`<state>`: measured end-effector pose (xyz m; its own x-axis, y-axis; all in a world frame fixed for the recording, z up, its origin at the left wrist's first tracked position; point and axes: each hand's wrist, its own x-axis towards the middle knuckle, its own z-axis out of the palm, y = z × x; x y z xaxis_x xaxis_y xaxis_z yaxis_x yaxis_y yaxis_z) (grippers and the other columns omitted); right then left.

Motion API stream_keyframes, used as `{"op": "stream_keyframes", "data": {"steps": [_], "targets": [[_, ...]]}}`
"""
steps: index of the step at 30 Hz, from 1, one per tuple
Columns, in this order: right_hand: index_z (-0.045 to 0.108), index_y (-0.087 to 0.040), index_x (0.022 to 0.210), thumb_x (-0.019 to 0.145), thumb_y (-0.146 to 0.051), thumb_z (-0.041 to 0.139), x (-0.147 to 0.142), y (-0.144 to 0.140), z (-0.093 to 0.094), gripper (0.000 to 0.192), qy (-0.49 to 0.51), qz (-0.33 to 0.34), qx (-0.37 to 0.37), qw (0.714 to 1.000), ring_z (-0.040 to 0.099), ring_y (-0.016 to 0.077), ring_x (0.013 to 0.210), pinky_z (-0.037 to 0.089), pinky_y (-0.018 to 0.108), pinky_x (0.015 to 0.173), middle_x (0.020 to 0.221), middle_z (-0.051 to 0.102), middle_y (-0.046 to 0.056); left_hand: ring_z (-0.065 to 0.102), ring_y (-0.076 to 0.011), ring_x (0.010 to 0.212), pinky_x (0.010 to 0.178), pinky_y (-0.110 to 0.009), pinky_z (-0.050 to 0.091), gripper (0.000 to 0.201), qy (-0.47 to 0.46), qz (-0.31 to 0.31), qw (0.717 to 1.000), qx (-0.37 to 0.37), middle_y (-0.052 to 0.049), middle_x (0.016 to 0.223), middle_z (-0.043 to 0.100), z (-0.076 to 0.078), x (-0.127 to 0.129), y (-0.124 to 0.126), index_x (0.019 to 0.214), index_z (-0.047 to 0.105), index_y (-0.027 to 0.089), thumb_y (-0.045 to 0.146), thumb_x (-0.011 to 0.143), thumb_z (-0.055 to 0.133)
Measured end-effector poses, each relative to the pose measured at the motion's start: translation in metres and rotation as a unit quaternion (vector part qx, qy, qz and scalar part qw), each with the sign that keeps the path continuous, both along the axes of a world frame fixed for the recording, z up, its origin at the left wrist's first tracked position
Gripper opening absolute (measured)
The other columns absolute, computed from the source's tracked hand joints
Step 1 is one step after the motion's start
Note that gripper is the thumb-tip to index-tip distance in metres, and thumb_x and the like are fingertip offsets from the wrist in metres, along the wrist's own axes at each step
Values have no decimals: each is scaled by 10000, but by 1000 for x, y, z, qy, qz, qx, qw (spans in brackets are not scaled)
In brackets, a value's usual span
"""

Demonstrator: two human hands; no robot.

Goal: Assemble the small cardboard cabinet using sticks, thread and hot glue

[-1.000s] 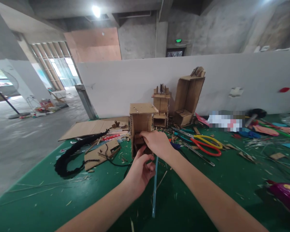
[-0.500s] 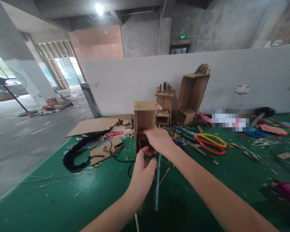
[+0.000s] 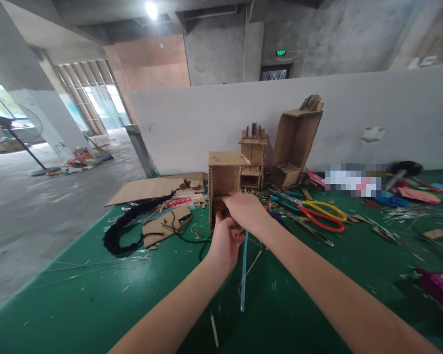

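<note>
L hand [image 3: 225,242] & R hand [image 3: 246,210] are placed at opening of upright brown cardboard box [image 3: 226,179]; fingers' grip can't be told.

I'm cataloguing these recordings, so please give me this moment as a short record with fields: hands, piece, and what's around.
Left hand: at the opening of the front box, fingertips partly hidden
Right hand: at the same opening, grip not clear
Piece: cardboard, upright, open side facing the camera
Behind, rightward: smaller cardboard structure, then a taller one
Right: scissors with red and yellow handles
Left: black braided cord
Front: blue strip
Surface: green tabletop
</note>
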<state>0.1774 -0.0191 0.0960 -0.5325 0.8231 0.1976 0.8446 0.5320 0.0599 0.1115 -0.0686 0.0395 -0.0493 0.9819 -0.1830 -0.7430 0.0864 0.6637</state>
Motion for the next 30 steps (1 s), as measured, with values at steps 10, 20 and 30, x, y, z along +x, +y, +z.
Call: {"op": "stream_keyframes", "data": {"steps": [10,20,30], "targets": [[636,-260,1100,896,-246,431,2,9,-2,289,-8,-10,-6,1000,646,245,900,477,359,708,1065,652,107,416,-47,408,445,-169,311,267,-60,11,998,-20,73,572,449,-2,1,13,727,372,200,11,567,472],[619,-248,1052,911,-293,408,7,10,0,258,5,-15,12,1000,648,242,862,453,332,670,961,686,80,564,-87,520,554,-231,423,180,-83,-5,997,-9,40,727,576,-3,-3,11,765,448,196,47,671,485],[619,-261,1031,921,-269,364,6,15,-7,278,9,11,9,1000,626,207,883,424,307,664,1078,643,54,603,-109,623,657,-276,455,199,-108,-19,994,-1,43,795,606,-7,-5,12,802,474,222,55,697,493]]}}
